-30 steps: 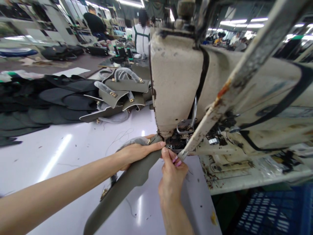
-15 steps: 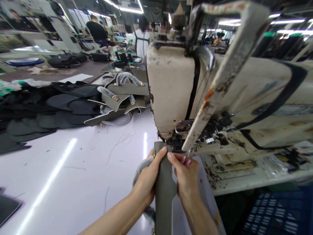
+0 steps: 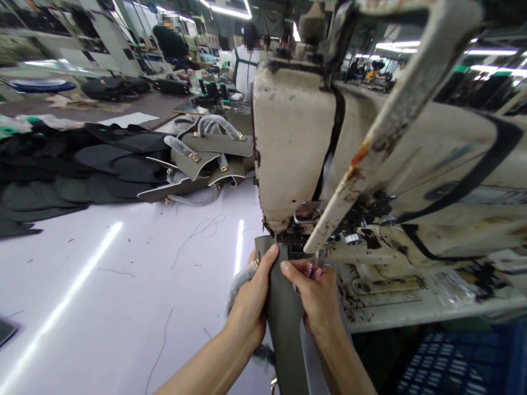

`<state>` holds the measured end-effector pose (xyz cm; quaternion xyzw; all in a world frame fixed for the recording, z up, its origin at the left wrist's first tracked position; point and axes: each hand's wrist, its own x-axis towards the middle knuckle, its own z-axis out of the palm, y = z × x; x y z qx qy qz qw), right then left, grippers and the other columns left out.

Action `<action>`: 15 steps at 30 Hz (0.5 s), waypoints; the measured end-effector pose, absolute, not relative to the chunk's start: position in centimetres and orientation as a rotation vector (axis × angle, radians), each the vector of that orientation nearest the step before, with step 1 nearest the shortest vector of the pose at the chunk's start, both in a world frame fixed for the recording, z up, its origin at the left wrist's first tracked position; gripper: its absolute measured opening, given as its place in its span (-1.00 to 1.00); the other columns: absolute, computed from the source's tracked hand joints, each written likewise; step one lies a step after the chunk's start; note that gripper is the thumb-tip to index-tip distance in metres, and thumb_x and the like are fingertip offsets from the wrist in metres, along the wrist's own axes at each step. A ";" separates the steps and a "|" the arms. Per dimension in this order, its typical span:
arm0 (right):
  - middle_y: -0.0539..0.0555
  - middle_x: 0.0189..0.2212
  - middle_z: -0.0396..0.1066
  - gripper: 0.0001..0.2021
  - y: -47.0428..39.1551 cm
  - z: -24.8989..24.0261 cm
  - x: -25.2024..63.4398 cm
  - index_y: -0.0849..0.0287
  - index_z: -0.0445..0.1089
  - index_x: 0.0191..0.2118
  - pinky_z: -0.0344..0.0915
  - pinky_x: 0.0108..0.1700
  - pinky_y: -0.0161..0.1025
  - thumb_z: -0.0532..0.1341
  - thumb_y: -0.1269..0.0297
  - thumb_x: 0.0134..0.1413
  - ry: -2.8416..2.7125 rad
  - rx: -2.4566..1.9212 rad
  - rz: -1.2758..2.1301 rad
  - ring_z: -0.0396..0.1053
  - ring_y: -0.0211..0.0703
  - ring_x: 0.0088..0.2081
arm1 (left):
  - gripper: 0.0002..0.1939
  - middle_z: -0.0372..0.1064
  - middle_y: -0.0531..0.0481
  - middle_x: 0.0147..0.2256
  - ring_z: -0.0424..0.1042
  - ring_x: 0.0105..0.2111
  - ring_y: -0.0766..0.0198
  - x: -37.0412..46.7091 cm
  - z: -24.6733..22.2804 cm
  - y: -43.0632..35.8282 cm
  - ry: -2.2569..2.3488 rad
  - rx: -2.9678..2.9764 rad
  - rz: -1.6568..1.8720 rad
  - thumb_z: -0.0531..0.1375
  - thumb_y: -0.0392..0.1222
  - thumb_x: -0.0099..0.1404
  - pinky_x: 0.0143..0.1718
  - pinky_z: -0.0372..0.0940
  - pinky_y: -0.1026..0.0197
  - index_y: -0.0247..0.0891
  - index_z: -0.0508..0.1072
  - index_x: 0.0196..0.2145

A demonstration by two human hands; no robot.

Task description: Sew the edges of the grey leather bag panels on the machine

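Observation:
A long grey-green leather piece (image 3: pixel 286 312) runs from the bottom of the view up under the head of a worn cream sewing machine (image 3: pixel 296 137). My left hand (image 3: pixel 247 299) grips its left edge, thumb on top near the needle area (image 3: pixel 302 247). My right hand (image 3: pixel 319 293) pinches its right edge just below the presser foot. A gold metal fitting and some plastic wrap show under my left hand.
A pile of matching grey-green bag pieces with gold hardware (image 3: pixel 206 159) lies behind on the white table (image 3: pixel 102 274), beside dark fabric pieces (image 3: pixel 61 170). Loose threads litter the tabletop. A blue crate (image 3: pixel 453 362) sits at lower right. Other people stand far back.
The leather piece has swung from a left-leaning diagonal to pointing straight toward me. My left hand moved in from the left and now grips the piece beside my right hand.

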<state>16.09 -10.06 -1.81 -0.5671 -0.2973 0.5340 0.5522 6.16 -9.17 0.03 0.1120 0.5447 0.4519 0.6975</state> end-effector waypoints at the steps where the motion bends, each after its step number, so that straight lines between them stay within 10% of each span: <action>1: 0.05 -0.61 0.46 -0.77 -9.9 -1.8 16.1 0.27 0.61 -0.49 0.27 -0.47 -0.27 0.44 0.17 -0.17 -0.702 -1.342 1.264 0.32 -0.22 -0.55 | -0.30 0.59 -0.03 -0.27 0.57 -0.36 0.18 6.2 0.0 -9.0 1.225 0.256 1.009 0.36 0.15 0.11 -0.38 0.46 0.25 -0.11 0.39 0.16; 15: 0.01 -0.59 0.43 -0.77 -9.9 -1.6 16.8 0.27 0.56 -0.50 0.23 -0.45 -0.31 0.37 0.18 -0.02 -0.979 -1.348 1.250 0.26 -0.28 -0.56 | -0.35 0.59 -0.15 -0.22 0.57 -0.32 0.13 6.3 -0.4 -8.1 1.282 0.302 0.966 0.33 0.18 0.13 -0.34 0.47 0.22 -0.29 0.47 0.06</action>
